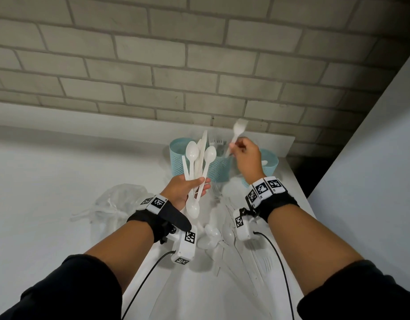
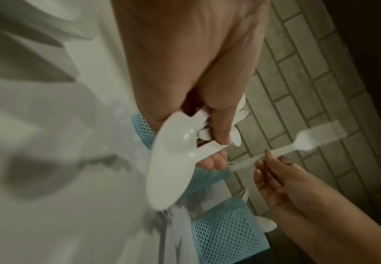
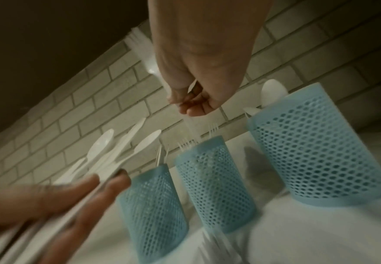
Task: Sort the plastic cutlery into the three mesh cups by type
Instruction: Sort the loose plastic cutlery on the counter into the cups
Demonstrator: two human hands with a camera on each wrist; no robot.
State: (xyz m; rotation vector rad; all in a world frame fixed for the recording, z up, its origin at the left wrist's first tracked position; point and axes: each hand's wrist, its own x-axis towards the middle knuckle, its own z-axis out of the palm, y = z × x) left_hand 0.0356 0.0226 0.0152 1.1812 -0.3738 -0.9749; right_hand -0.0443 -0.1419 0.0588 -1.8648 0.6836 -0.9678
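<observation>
White plastic fork (image 1: 236, 135) is pinched at mid-handle by my right hand (image 1: 246, 155), tines above the grip, the middle blue mesh cup (image 3: 214, 185) below it. I judge it light, stiff and slippery. My left hand (image 1: 185, 188) clasps a fan of white plastic spoons (image 1: 198, 162).

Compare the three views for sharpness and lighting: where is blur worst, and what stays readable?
Head view: bright, mostly sharp, only the fork in the right hand smeared. Left wrist view: dim, the near spoon soft. Right wrist view: dim, the left hand streaked, the mesh cups readable.
</observation>
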